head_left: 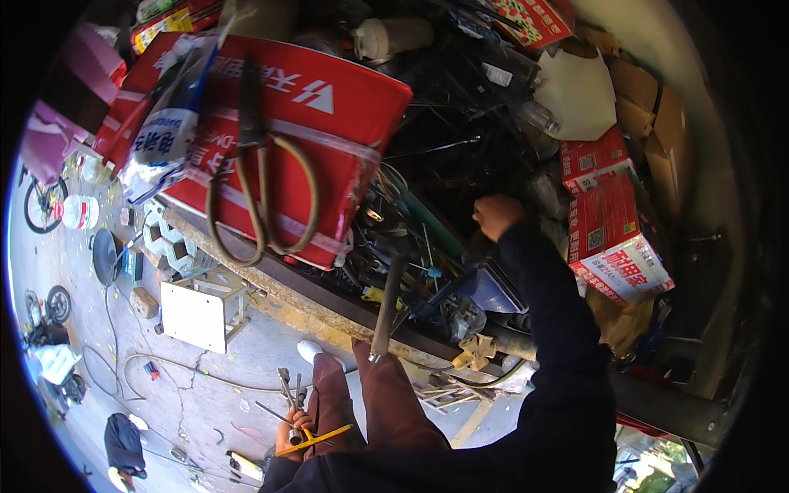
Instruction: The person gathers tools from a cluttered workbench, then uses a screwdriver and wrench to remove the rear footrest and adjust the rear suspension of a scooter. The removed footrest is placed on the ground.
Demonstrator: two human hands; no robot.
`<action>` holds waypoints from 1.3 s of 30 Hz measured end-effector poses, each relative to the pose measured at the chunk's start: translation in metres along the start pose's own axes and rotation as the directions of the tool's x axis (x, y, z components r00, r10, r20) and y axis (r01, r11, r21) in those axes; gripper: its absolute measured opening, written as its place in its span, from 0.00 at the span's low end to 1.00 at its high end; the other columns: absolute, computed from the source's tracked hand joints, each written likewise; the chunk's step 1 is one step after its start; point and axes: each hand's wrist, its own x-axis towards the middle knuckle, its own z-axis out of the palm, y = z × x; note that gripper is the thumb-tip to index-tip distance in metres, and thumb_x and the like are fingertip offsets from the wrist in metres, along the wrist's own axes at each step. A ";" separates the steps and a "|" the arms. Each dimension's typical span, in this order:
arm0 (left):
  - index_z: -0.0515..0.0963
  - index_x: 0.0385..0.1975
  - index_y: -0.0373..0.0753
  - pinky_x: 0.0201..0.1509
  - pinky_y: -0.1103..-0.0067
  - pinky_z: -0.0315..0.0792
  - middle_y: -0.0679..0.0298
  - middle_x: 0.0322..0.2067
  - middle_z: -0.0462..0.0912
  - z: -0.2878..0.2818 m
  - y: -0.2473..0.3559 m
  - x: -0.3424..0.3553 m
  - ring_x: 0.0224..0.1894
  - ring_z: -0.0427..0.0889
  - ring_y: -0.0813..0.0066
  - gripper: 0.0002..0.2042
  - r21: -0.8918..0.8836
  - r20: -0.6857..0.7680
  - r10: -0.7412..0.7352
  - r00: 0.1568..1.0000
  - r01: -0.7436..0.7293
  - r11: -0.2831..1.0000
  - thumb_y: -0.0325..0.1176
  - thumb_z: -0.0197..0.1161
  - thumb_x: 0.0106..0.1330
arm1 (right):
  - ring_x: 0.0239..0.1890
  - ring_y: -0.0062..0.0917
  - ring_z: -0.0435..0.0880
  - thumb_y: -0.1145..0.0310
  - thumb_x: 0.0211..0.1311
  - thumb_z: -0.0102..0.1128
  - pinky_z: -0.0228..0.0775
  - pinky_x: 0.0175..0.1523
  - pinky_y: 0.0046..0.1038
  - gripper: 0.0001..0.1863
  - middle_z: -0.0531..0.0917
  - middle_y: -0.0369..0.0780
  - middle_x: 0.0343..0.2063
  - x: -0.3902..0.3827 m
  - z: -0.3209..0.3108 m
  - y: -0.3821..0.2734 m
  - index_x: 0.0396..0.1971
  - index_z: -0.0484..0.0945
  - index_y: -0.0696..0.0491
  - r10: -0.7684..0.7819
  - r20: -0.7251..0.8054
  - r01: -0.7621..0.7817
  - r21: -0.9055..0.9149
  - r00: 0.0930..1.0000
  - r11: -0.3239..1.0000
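My left hand (293, 429), low in the view beside my legs, is closed around several metal hand tools. A flat yellow tool (316, 440) sticks out across it, and grey metal tools (291, 389) with slim shafts rise above the fingers. My right arm reaches forward over a cluttered workbench, with my right hand (498, 216) closed in a loose fist above dark odds and ends. Whatever its fingers hold, if anything, cannot be made out. A long wooden handle (388, 308) leans over the bench's front edge, left of my right hand.
Large scissors (261, 164) with tan handles lie on a red carton (329, 99) at the left. Red boxes (604, 214) are stacked at the right. Tan gloves (475, 352) lie by the bench edge. A white-topped stool (193, 316) stands on the floor, where a hose (189, 361) curves.
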 end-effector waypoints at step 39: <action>0.63 0.22 0.42 0.23 0.82 0.62 0.72 0.15 0.58 -0.008 -0.018 0.009 0.16 0.59 0.81 0.14 -0.171 0.044 0.185 0.982 -0.175 0.970 0.39 0.45 0.71 | 0.45 0.40 0.77 0.68 0.44 0.63 0.70 0.49 0.37 0.18 0.79 0.46 0.41 0.113 0.068 0.047 0.39 0.78 0.54 -0.244 0.675 0.559 -0.296 0.696 0.775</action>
